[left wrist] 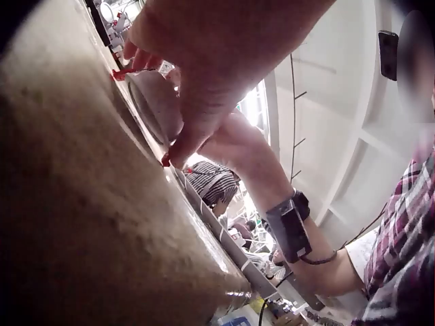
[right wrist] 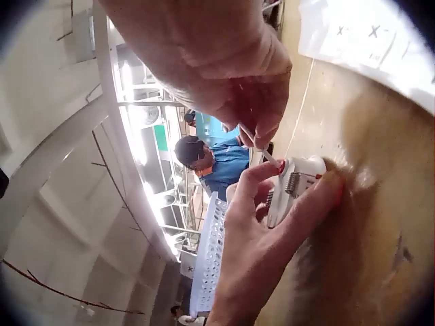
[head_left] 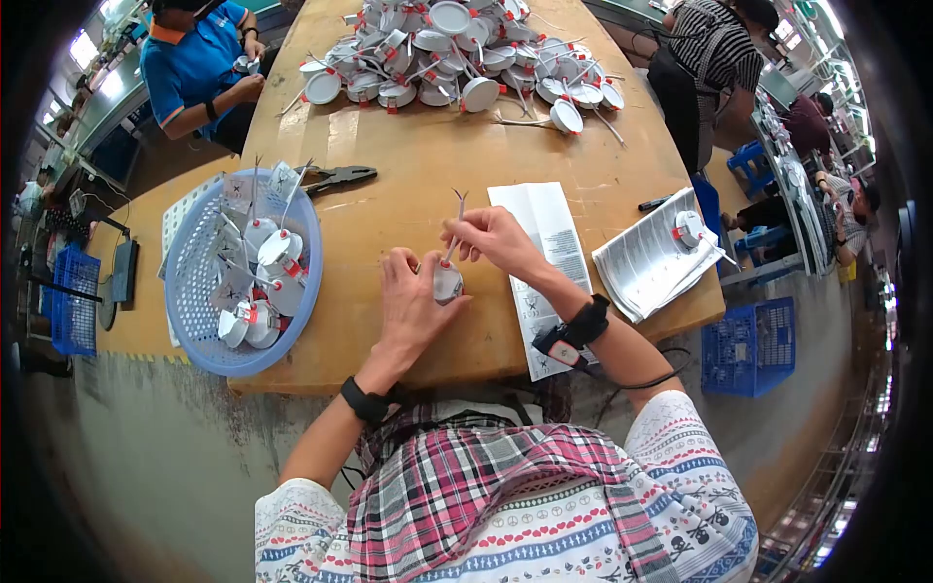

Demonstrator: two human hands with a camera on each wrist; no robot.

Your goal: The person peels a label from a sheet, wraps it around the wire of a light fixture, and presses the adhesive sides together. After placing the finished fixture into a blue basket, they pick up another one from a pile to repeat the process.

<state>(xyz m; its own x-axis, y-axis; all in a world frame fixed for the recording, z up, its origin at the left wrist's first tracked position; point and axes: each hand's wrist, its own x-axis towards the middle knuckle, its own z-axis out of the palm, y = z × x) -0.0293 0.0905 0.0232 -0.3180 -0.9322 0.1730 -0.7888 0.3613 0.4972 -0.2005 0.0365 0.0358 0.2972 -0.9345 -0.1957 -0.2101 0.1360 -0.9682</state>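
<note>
A round white downlight with red clips and metal springs is on the table in front of the person. The left hand grips it between thumb and fingers, as the right wrist view also shows with the downlight tilted on edge. Above it, the right hand pinches the white cable that rises from the lamp. Split wire ends stick up past the right fingertips. In the left wrist view the left hand hides much of the lamp.
Left of the hands stands a blue basket holding several downlights and printed slips. Pliers lie behind it. An unfolded sheet and a stack of leaflets with a downlight on top are at right. A large downlight pile covers the back.
</note>
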